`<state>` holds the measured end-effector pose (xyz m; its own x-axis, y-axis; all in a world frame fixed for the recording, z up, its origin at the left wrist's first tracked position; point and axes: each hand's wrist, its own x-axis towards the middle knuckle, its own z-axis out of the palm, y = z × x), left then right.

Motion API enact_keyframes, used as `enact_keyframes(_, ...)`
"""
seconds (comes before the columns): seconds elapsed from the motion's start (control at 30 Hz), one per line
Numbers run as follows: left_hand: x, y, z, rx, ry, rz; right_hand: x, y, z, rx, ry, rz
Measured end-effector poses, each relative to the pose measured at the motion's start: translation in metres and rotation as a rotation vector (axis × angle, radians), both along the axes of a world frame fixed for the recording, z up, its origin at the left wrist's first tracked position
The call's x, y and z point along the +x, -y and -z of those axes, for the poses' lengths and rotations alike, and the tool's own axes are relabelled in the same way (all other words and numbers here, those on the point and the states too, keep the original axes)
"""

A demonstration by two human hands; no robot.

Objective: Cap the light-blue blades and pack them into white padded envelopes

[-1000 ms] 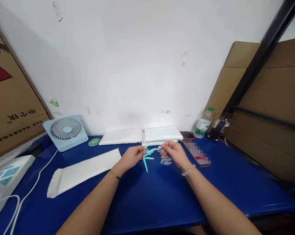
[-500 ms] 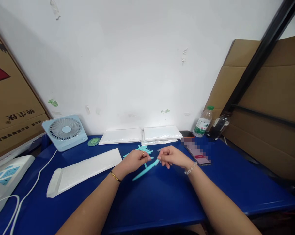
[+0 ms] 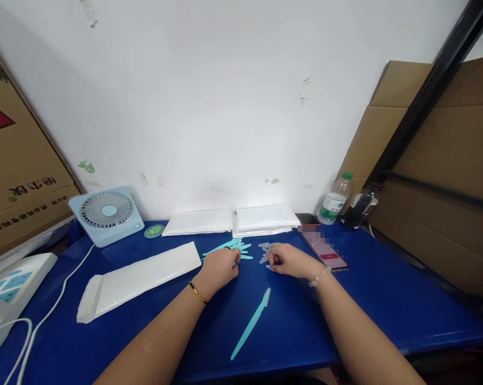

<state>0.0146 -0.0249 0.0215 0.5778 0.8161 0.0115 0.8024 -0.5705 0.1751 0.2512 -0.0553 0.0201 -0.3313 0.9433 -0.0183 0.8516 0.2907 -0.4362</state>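
A teal eyebrow razor (image 3: 249, 326) lies by itself on the blue table, in front of my two hands. Behind it, my left hand (image 3: 220, 266) reaches into a pile of similar teal razors (image 3: 225, 247), its fingers closed on one at the pile's edge; the fingertips are partly hidden. My right hand (image 3: 285, 260) is bent over a small heap of clear plastic caps (image 3: 264, 255), thumb and fingers pinched together on a cap. Its grip is mostly covered by the fingers.
A white padded envelope (image 3: 145, 278) lies left; more envelopes (image 3: 197, 222) rest against the wall. A blue fan (image 3: 109, 214) and power strip (image 3: 13, 289) stand left. Right are a phone (image 3: 325, 251), a water bottle (image 3: 333, 200) and a dark bottle (image 3: 359, 206).
The teal razor that was in my right hand now lies on the table nearer me. My left hand has moved onto the razor pile, my right hand to the clear caps.
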Motion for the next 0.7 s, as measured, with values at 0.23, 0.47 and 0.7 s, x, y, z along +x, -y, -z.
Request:
enact_keyframes(0.23,-0.006,-0.005,0.001,-0.018,0.051,-0.063,-0.004,0.003,-0.006,0.056,-0.102,0.033)
enact_keyframes(0.47,-0.007,-0.01,-0.004,-0.218,0.322,-0.002,0.001,-0.004,-0.004,0.14,-0.32,0.126)
enact_keyframes(0.7,-0.008,-0.013,-0.002,-0.352,0.458,-0.011,0.003,-0.002,-0.006,0.106,-0.335,0.103)
